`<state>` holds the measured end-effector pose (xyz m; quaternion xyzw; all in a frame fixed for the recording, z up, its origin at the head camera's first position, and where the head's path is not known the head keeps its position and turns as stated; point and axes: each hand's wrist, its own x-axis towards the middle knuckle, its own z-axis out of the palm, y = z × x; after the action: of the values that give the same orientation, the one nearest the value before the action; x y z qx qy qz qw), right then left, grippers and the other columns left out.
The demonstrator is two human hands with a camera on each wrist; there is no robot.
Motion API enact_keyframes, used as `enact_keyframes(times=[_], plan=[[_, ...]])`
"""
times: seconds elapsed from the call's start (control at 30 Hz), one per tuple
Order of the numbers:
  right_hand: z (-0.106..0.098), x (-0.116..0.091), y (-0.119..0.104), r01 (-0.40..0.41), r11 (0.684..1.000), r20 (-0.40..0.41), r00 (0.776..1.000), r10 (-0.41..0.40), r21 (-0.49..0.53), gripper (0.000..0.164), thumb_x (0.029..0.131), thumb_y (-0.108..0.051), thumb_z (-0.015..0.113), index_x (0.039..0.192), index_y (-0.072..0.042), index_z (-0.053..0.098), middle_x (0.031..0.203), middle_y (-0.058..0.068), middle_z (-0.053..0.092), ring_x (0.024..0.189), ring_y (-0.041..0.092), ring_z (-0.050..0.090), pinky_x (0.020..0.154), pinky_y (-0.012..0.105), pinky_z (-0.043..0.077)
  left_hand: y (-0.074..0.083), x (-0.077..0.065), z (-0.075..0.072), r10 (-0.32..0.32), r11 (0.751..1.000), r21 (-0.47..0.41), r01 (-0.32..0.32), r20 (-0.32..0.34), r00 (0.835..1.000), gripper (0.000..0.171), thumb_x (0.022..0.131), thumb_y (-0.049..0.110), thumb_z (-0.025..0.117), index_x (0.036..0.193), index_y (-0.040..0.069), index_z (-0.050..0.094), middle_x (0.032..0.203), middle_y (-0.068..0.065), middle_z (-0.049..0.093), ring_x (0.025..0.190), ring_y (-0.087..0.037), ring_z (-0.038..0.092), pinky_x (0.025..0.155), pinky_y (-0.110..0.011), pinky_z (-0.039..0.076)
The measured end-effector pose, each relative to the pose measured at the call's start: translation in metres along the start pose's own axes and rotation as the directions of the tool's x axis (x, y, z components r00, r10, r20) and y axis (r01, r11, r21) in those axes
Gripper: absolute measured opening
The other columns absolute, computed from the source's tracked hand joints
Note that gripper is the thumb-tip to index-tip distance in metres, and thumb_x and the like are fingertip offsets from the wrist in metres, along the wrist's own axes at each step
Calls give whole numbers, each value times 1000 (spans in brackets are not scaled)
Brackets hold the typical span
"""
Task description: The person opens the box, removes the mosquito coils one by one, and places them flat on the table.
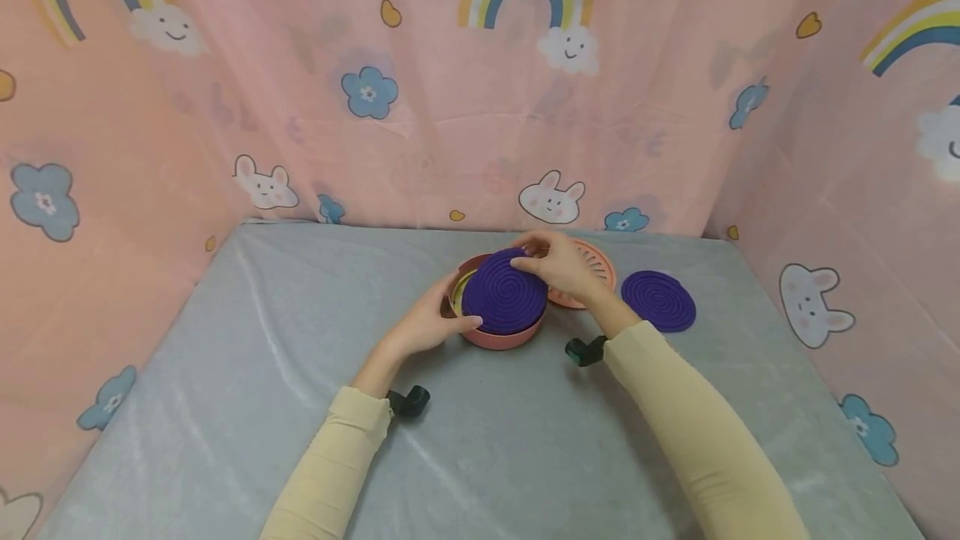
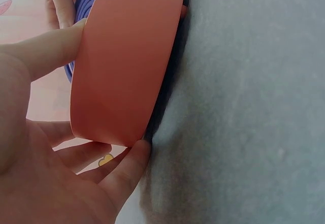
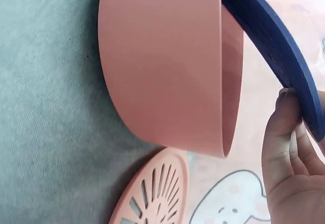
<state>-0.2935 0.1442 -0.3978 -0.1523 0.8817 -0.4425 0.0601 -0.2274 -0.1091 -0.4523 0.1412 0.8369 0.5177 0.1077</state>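
A purple mosquito coil (image 1: 501,294), wound in a tight spiral, leans over the open top of a round pink box (image 1: 501,342). My right hand (image 1: 557,263) pinches the coil's upper right edge between thumb and fingers; the right wrist view shows this coil (image 3: 284,41) tilted, its near end raised above the rim. At the box's left side, my left hand (image 1: 429,322) holds the wall (image 2: 127,66), thumb at the rim and fingers around the lower edge. Something yellow (image 1: 459,294) shows inside the box; the coil hides most of the interior.
A pink slotted lid (image 1: 600,263) lies behind the right hand, partly covered by it. A second purple coil (image 1: 660,301) lies flat on the grey cloth (image 1: 495,457) at the right. Pink patterned curtains (image 1: 435,140) enclose the table's back and sides.
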Motion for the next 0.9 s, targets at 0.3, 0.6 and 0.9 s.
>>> enact_keyframes(times=[0.3,0.6,0.9], plan=[[-17,-8,7,-1,997,-35,999,4,74,37,96,-17,73,129,-3,66,124,18,62,116,34,56,99,50,48,0,-2,-1,-27,999,42,27,-11,1000,98,89,40,78,164,14,20,164,-12,29,148,-31,31,118,-53,30],[-37,-22,21,-17,991,-50,998,24,130,37,96,-19,73,129,-3,67,124,18,60,114,32,55,98,44,47,2,-3,-1,-49,996,76,51,-19,999,98,89,42,77,164,13,20,166,-12,25,152,-30,23,120,-53,23],[-64,-45,28,-68,992,-110,991,79,105,45,97,-21,72,134,2,62,125,21,61,111,33,61,80,19,52,2,-3,0,-54,997,55,55,-21,998,98,89,40,78,163,12,20,165,-13,27,150,-30,28,119,-53,26]])
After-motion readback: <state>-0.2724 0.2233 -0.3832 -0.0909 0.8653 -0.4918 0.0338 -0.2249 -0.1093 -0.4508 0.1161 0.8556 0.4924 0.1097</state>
